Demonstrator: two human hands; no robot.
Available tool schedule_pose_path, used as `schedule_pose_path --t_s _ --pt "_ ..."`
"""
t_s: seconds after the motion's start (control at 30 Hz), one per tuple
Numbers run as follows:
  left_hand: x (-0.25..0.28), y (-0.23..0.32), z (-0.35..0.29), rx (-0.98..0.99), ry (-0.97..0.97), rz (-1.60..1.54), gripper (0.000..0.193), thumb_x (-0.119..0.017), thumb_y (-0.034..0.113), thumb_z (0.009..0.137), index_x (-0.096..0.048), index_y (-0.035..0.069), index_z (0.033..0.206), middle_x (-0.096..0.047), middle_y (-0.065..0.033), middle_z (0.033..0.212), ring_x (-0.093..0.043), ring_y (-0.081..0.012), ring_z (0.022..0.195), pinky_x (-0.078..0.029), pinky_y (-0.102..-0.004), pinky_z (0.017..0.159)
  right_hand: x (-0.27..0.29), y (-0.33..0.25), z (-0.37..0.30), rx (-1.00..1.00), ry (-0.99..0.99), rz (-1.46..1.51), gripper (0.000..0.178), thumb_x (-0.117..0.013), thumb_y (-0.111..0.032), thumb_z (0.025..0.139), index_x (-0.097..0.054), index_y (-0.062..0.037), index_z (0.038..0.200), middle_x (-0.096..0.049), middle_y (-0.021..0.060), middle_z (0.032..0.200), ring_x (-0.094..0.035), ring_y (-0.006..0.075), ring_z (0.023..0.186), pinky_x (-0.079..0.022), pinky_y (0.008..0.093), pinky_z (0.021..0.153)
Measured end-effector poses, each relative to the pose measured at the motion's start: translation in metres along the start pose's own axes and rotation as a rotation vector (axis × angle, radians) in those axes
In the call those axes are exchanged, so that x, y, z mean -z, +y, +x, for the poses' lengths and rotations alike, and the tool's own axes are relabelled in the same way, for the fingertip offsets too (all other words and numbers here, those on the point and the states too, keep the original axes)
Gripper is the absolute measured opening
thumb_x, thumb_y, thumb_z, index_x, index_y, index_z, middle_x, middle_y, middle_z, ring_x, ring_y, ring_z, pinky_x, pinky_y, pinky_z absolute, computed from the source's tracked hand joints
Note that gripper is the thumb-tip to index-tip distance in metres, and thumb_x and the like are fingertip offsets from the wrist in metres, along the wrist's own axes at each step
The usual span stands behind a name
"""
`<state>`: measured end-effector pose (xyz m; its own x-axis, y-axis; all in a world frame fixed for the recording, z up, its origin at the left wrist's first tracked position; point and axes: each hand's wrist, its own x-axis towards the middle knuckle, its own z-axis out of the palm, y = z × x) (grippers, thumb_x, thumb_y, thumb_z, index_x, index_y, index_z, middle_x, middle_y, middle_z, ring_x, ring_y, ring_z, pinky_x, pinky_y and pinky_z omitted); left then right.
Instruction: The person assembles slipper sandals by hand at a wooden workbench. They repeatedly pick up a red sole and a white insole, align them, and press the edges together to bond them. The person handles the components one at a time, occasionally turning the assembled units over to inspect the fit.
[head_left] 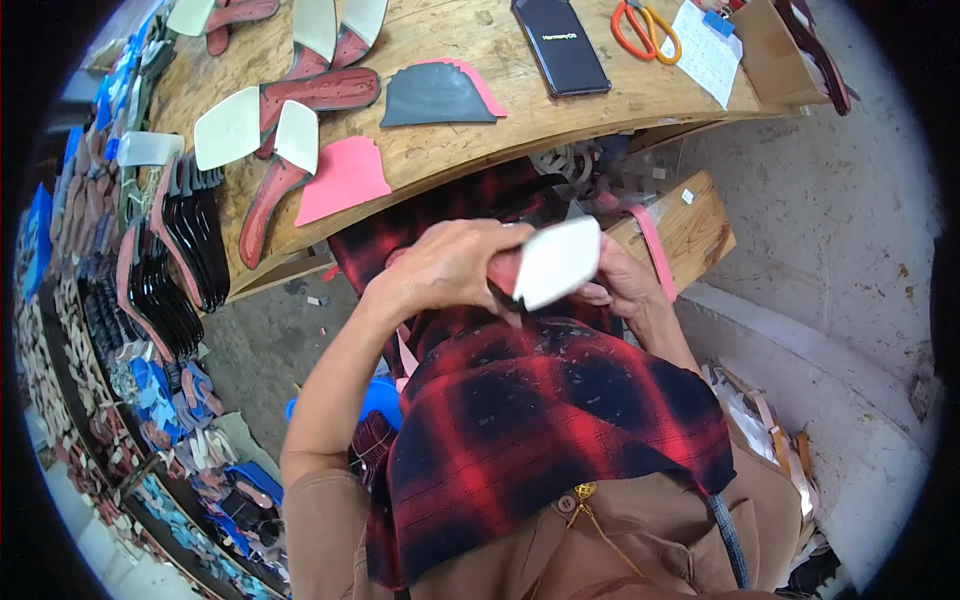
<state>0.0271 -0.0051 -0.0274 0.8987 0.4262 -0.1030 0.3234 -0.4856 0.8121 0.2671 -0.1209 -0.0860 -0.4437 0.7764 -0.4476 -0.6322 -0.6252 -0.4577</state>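
Over my lap, both hands hold a shoe insole (562, 262) with a broad white front piece and a reddish rear part. My left hand (450, 262) is closed round its reddish part. The fingers of my right hand (630, 280) grip the white piece from behind at its right side, and some of them are hidden there. Similar red insoles (320, 90) with cream-white fronts lie on the wooden table ahead. Beside them are a pink sheet piece (345, 180) and a dark grey piece (440, 95) resting on another pink one.
On the table (460, 155) are a phone (562, 45), orange-handled scissors (645, 30) and a paper sheet (705, 50). Glossy black shoe parts (190, 250) are stacked at the left, beside shelves packed with shoe pieces (90, 220). A wooden board (690, 235) with a pink strip stands right.
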Motion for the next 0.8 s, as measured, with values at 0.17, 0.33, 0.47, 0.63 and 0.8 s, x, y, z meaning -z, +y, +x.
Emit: schedule_pose_path --t_s 0.17,0.33,0.47,0.63,0.8 --pt "-0.024 -0.023 -0.009 0.224 0.256 0.147 0.086 -0.089 0.034 0.055 -0.055 0.000 0.126 -0.064 -0.0203 0.114 -0.061 -0.0364 0.109 -0.049 -0.0407 0.093 0.000 0.003 -0.007 0.270 0.183 0.057 0.044 -0.051 -0.023 0.100 -0.036 -0.0107 0.139 -0.063 0.0151 0.109 -0.047 0.0079 0.049 -0.030 0.0190 0.034" --pt "-0.047 -0.006 0.002 0.155 0.587 0.142 0.073 -0.081 0.013 0.066 -0.048 -0.001 0.129 -0.062 -0.0149 0.099 -0.062 -0.0298 0.090 -0.050 -0.0412 0.081 -0.083 -0.012 0.023 0.643 0.311 -0.528 0.058 -0.056 -0.011 0.089 -0.038 -0.0058 0.144 -0.059 0.0089 0.120 -0.049 0.0034 0.064 -0.037 0.0157 0.053" --pt "-0.008 -0.022 -0.021 0.438 0.407 -0.864 0.035 -0.054 0.029 0.100 -0.067 -0.001 0.113 -0.065 0.0014 0.102 -0.054 -0.0043 0.087 -0.045 -0.0220 0.078 -0.088 -0.047 0.040 0.657 0.366 -0.477 0.028 -0.054 -0.029 0.100 -0.062 -0.0023 0.097 -0.056 -0.0045 0.078 -0.042 0.0007 0.062 -0.033 0.0182 0.052" --pt "0.000 -0.019 -0.049 0.378 0.306 -0.679 0.032 -0.057 0.024 0.098 -0.064 -0.001 0.117 -0.063 -0.0002 0.098 -0.053 -0.0058 0.091 -0.046 -0.0241 0.082 -0.100 -0.041 0.067 0.643 0.337 -0.411 0.028 -0.055 -0.031 0.100 -0.054 -0.0082 0.084 -0.048 -0.0060 0.073 -0.043 0.0014 0.062 -0.033 0.0204 0.052" --pt "0.012 -0.010 -0.059 0.445 0.325 -0.372 0.041 -0.057 0.021 0.096 -0.052 -0.005 0.127 -0.066 -0.0145 0.111 -0.064 -0.0212 0.099 -0.050 -0.0361 0.083 -0.073 -0.026 0.097 0.683 0.439 -0.518 0.029 -0.051 -0.028 0.098 -0.059 -0.0015 0.088 -0.056 0.0005 0.078 -0.052 0.0088 0.066 -0.043 0.0264 0.058"
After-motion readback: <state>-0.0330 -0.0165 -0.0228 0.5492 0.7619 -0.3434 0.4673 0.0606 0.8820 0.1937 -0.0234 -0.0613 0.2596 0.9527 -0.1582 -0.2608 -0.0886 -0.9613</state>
